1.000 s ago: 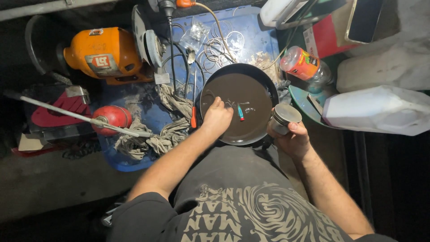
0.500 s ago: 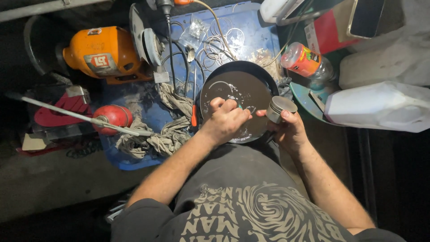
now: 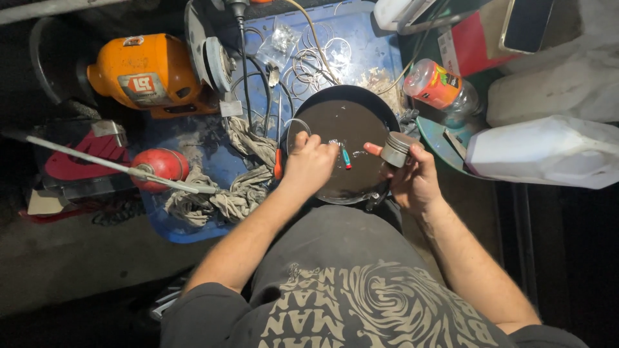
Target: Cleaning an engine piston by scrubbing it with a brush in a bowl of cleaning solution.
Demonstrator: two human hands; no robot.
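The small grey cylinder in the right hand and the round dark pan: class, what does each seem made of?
Small grey cylinder in the right hand: probably metal, dull grey with pale sheen. Round dark pan: likely metal or plastic; its black rim shines, murky liquid inside.

Dull grey metal piston [image 3: 397, 149], glossy dark liquid in pan [image 3: 308, 111], frayed cloth rag [image 3: 227, 193]

An orange bench grinder [image 3: 145, 74] sits at the upper left, partly on a blue board [image 3: 361, 48]. Wire rings [image 3: 319, 61] lie scattered on the board's upper part. A grey rag [image 3: 225, 193] lies crumpled below the grinder, with a red ball [image 3: 161, 166] just left of it. At the right lie a white jug [image 3: 548, 151] and an orange-labelled bottle [image 3: 438, 84].
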